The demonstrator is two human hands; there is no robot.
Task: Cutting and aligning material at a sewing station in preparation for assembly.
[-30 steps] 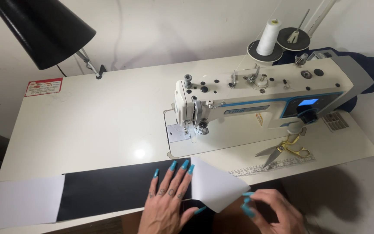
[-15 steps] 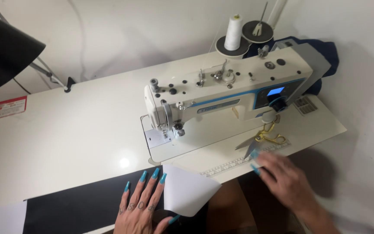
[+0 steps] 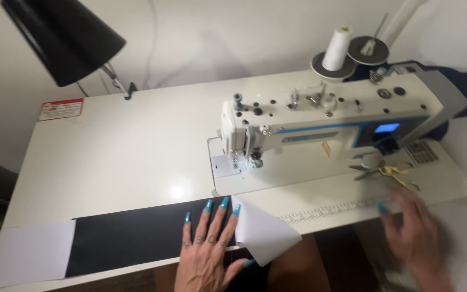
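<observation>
Fingers (image 3: 210, 213) of our left hand (image 3: 206, 254) spread flat, pinning black strip (image 3: 136, 238); white fold (image 3: 263, 232) beside. Right hand (image 3: 414, 232) open, empty (blurred), nearing scissors (image 3: 385, 170). Nothing under needle yet.

A white sewing machine (image 3: 320, 121) stands on the right of the white table (image 3: 125, 146). A black lamp (image 3: 63, 38) hangs far left; a white thread spool (image 3: 336, 48) stands far right.

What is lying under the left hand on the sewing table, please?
The left hand lies flat on a long black fabric strip, beside its folded-up white end. The part of the sewing table beneath them is covered.
</observation>
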